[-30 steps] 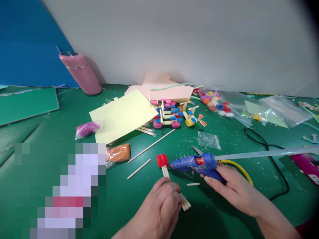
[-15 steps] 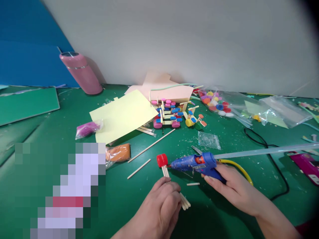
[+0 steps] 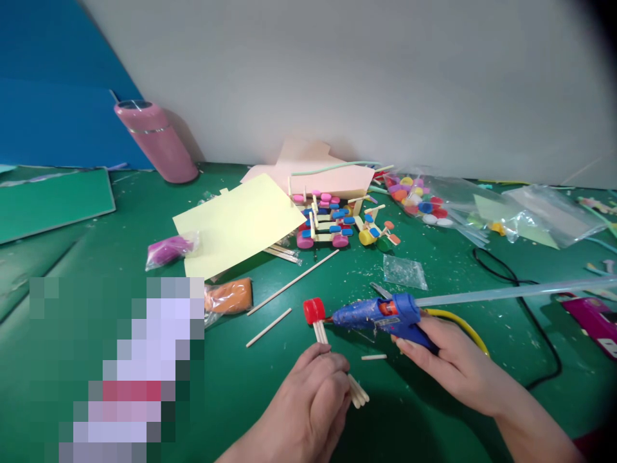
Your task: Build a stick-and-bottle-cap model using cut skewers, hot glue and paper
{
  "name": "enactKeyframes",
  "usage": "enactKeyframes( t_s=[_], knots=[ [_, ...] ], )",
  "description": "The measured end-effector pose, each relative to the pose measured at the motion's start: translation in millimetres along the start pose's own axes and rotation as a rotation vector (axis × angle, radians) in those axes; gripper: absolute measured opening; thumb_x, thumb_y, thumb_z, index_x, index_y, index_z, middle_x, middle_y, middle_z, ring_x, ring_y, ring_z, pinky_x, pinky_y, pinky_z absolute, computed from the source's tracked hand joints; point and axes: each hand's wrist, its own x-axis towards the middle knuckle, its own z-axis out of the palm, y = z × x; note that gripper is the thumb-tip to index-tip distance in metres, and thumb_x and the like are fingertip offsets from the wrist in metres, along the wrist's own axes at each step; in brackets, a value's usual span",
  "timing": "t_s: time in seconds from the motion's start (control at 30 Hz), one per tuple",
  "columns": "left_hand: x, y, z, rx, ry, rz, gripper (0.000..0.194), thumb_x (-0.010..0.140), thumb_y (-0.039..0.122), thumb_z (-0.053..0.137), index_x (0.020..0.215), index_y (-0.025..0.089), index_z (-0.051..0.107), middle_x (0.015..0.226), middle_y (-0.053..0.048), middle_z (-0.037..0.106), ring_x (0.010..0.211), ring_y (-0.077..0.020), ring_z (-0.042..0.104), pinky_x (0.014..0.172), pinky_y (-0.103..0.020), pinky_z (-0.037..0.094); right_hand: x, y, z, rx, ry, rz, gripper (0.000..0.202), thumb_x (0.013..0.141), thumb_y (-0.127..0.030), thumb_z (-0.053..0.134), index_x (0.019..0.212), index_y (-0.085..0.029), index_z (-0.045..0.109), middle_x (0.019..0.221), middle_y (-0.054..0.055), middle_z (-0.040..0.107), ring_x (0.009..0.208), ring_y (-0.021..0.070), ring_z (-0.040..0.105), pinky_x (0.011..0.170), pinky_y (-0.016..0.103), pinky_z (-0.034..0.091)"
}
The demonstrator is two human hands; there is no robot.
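Observation:
Low in the middle, my left hand (image 3: 315,392) is closed round a small bundle of pale wooden sticks (image 3: 357,392). A red bottle cap (image 3: 314,311) sits at the upper end of the bundle. My right hand (image 3: 448,360) grips a blue glue gun (image 3: 378,315) by its handle. The gun's nozzle points left, at or very close to the lower right side of the cap. A long clear glue stick (image 3: 501,294) extends from the gun's rear toward the right. One short stick piece (image 3: 374,357) lies on the table between my hands.
Small stick-and-cap models (image 3: 332,222) stand behind, beside yellow paper (image 3: 236,225). Farther left are orange clay (image 3: 231,297), purple clay (image 3: 169,251) and a pink bottle (image 3: 161,141). Bagged coloured caps (image 3: 419,199) lie back right; a black cable (image 3: 535,328) loops at right.
The glue gun and my right hand have shifted very slightly to the right. My left hand, the sticks and the red cap look almost unchanged.

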Motion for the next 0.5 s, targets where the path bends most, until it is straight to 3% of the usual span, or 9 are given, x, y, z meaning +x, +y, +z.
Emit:
enactKeyframes(
  t_s=[0.23, 0.37, 0.5],
  knots=[
    [1, 0, -1.9, 0.011, 0.006, 0.019, 0.018, 0.082, 0.008, 0.036, 0.096, 0.015, 0.045, 0.085, -0.009, 0.061, 0.083, -0.0153, 0.059, 0.091, -0.037, 0.045, 1, 5, 6, 0.034, 0.035, 0.006, 0.022, 0.088, -0.032, 0.044, 0.105, -0.022, 0.054, 0.092, 0.006, 0.063, 0.084, 0.0203, 0.060, 0.072, 0.029, 0.049],
    [0, -1, -2.8, -0.004, -0.016, 0.025, 0.019, 0.080, 0.006, 0.037, 0.096, 0.015, 0.044, 0.085, -0.009, 0.060, 0.083, -0.0160, 0.058, 0.091, -0.038, 0.045, 4, 10, 11, 0.143, 0.140, 0.070, 0.020, 0.087, -0.034, 0.045, 0.098, -0.020, 0.055, 0.068, 0.001, 0.061, 0.058, 0.0152, 0.057, 0.052, 0.024, 0.047],
    [0, -1, -2.8, -0.021, -0.041, 0.004, 0.021, 0.079, 0.005, 0.038, 0.096, 0.016, 0.043, 0.088, -0.009, 0.060, 0.085, -0.0159, 0.058, 0.093, -0.038, 0.043, 8, 17, 11, 0.367, 0.295, 0.130, 0.027, 0.082, -0.037, 0.053, 0.103, -0.019, 0.049, 0.061, -0.002, 0.056, 0.052, 0.0133, 0.053, 0.047, 0.022, 0.045]
  ],
)
